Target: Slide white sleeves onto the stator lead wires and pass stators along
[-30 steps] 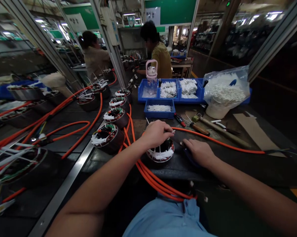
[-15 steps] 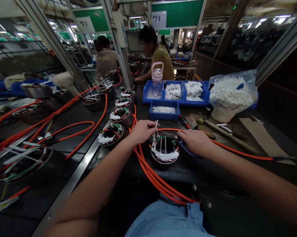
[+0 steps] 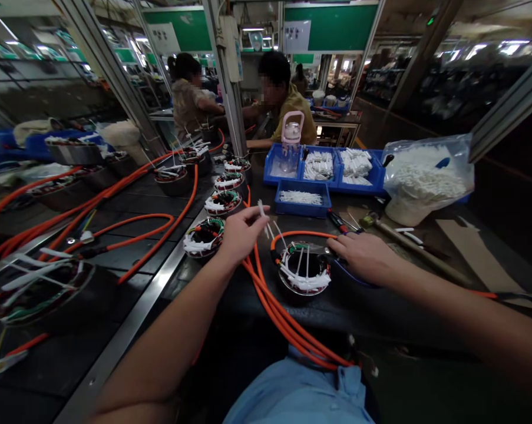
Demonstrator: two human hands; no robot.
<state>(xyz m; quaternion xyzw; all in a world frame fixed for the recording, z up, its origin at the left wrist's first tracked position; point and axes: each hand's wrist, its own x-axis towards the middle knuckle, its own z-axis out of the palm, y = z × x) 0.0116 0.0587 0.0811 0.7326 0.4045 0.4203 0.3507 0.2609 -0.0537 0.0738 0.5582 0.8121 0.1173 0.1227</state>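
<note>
A motor stator (image 3: 304, 285) stands in front of me, its ring of windings wrapped in white sleeving and crossed by thin white ties. My left hand (image 3: 243, 232) is to its upper left, thumb and fingers pinched on thin white strips (image 3: 261, 209). Beside the stator's upper right rim, my right hand (image 3: 365, 253) is closed around scissors (image 3: 322, 250); their blades point left over the rim, and the palm hides most of the handles. One loose white tie end (image 3: 280, 232) sticks up from the stator's far left side. An orange cable (image 3: 301, 233) curves behind it.
Several finished-looking stators (image 3: 204, 235) line up at left beside a metal rail (image 3: 159, 288). Blue bins (image 3: 303, 203) with white pieces, a pink-handled bottle (image 3: 292, 138) and a bagged tub (image 3: 425, 176) stand behind. Pliers (image 3: 336, 221) and a hammer (image 3: 418, 250) lie right. Two co-workers sit beyond.
My left hand has moved left, away from the stator, with the white strips in its pinch. The scissors have drawn slightly right relative to the stator. The whole view has shifted a little.
</note>
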